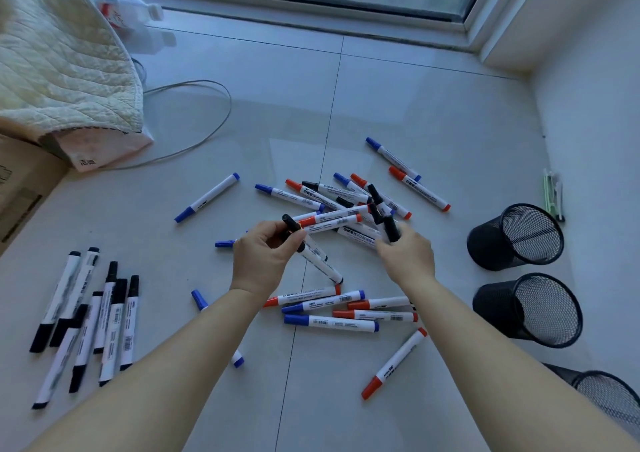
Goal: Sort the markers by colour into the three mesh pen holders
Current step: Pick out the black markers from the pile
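On the pale tiled floor (398,105) markers (332,209) lie scattered

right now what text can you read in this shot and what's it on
"WHITE BOARD MARKER", partly hidden: black marker atop the pile.
"WHITEBOARD", cut off: marker by the right hand.
Small print and barcodes on the other markers: too small to read.
Red print on the bottle: blurred.
Dark characters on the bag: unreadable.

Your mixed red, blue, black markers (346,209) heaped mid-floor – black ones (86,316) grouped near left edge; three black mesh holders (491,240) along right edge, tilted.
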A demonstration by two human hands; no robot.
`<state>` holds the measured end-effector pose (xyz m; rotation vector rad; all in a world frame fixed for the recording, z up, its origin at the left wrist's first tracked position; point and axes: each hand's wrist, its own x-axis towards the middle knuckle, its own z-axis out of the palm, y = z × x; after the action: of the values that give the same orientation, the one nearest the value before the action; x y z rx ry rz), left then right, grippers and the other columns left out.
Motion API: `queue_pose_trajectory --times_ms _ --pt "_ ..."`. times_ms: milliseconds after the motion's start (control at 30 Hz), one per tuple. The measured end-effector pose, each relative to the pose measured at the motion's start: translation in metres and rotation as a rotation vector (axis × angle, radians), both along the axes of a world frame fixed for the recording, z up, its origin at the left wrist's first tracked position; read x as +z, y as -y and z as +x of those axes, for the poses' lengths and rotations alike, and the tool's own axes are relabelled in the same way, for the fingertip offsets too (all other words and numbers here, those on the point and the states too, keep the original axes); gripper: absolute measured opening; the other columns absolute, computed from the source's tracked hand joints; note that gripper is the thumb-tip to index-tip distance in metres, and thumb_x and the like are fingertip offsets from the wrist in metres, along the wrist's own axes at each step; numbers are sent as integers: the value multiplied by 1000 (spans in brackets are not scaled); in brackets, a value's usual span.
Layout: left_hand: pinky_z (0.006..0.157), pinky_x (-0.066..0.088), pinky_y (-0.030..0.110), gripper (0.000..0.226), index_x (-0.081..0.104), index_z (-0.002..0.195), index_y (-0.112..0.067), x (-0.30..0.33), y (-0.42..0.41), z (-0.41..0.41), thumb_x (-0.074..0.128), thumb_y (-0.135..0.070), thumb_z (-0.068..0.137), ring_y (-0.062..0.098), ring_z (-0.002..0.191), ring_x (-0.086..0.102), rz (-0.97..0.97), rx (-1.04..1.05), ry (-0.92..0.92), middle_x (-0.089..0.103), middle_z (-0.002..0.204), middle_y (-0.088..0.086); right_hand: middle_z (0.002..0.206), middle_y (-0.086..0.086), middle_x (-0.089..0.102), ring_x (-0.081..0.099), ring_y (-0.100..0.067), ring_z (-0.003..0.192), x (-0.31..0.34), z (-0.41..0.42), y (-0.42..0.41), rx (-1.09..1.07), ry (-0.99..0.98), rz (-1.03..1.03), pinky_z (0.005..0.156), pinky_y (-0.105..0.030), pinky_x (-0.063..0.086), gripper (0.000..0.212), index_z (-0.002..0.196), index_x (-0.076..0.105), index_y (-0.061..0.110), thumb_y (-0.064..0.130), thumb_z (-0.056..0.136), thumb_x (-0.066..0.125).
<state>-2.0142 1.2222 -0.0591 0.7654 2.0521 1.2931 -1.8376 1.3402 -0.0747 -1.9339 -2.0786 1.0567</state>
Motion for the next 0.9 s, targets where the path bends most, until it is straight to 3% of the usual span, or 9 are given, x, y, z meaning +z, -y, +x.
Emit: queue_pose_trajectory --times_ms 133,267,333,400,467,600,700,833,900 --pt "64 42 1 19 69 94 -7 9 -11 2 65 -23 83 0 68 53 72 -105 -384 53 79 -3 59 3 43 39 -13 52 -2 -4 -2 21 -28 73 45 -26 27 12 77 47 16 20 85 54" --pt "61 35 5 20 64 91 1 9 -16 5 58 -19 88 12 66 47 45 -191 -548 47 84 2 71 3 48 45 -20 64 -5 -4 -2 199 9 200 47 -24 23 14 75 46 19 17 84 56" --pt "61 34 10 19 61 90 4 6 -19 10 57 -15 89 16 66 46 30 -194 -589 49 84 10 89 -1 58 55 -24 77 -9 -5 -1 320 60 226 52 -23 28 3 87 58 18 17 85 56" --pt "58 34 13 18 59 89 5 3 -22 13 56 -13 89 17 64 44 32 -175 -612 51 84 16 110 -1 60 58 -24 94 -17 -5 0 425 139 245 60 -23 34 28 113 60 19 14 86 54" --pt "59 30 7 19 58 87 6 1 -24 13 55 -13 89 16 62 42 43 -140 -608 49 83 15 116 -1 57 57 -24 98 -22 -6 0 487 229 283 62 -25 35 42 125 54 21 7 86 50" --pt "62 32 10 20 59 90 4 -3 -23 3 56 -15 89 14 64 43 28 -65 -594 52 85 17 110 -3 54 55 -23 89 -23 -7 0 549 298 328 59 -27 36 34 115 57 15 3 85 46" --pt "62 34 4 18 62 89 3 -1 -22 -8 61 -15 86 11 62 44 51 -43 -629 52 82 13 107 -3 55 53 -22 91 -21 -10 -3 555 326 289 61 -27 36 23 105 57 12 7 83 51" --pt "61 43 24 16 63 84 3 6 -23 -16 67 -12 82 16 59 50 67 -73 -654 56 79 18 103 -3 55 48 -20 94 -19 -3 -8 580 381 190 63 -27 35 19 99 55 13 13 79 54" --pt "60 42 25 15 63 81 3 9 -25 -15 71 -9 79 15 59 46 67 -116 -696 56 75 19 94 -2 54 44 -18 84 -16 5 -11 547 379 166 59 -27 34 14 89 50 17 21 77 58"
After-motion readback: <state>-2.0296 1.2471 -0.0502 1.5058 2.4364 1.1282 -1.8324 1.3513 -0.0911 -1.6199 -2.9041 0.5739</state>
